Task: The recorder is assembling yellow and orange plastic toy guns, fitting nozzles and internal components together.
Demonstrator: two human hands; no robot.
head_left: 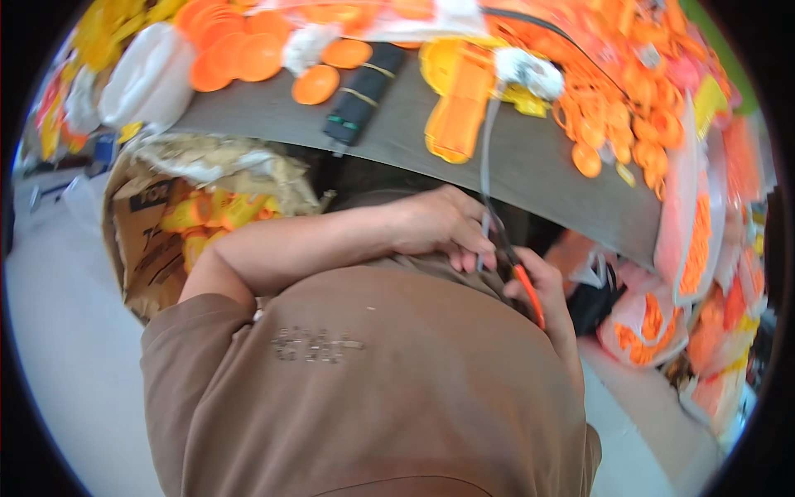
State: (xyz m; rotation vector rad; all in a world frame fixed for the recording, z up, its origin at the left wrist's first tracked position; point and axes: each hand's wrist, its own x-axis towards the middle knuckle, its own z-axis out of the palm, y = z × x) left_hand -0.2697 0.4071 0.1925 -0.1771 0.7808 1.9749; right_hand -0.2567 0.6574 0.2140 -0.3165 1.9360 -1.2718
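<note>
Just below the desk [530, 166] edge, your left hand [439, 224] pinches the clear strip [487, 157] hanging from it while your right hand [542, 290] grips orange-handled pliers [517, 269] at its lower end—cut apparently unfinished—with a brown printed carton [149, 240] left of the desk.

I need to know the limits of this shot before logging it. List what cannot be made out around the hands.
- Head view: left hand fingers curl over the grey strip's lower end, hiding it.
- Head view: cutter tip is hidden between both hands; only its orange handle shows.
- Head view: right hand palm is covered by the brown shirt.
- Head view: box contents are partly hidden by crumpled paper.
</note>
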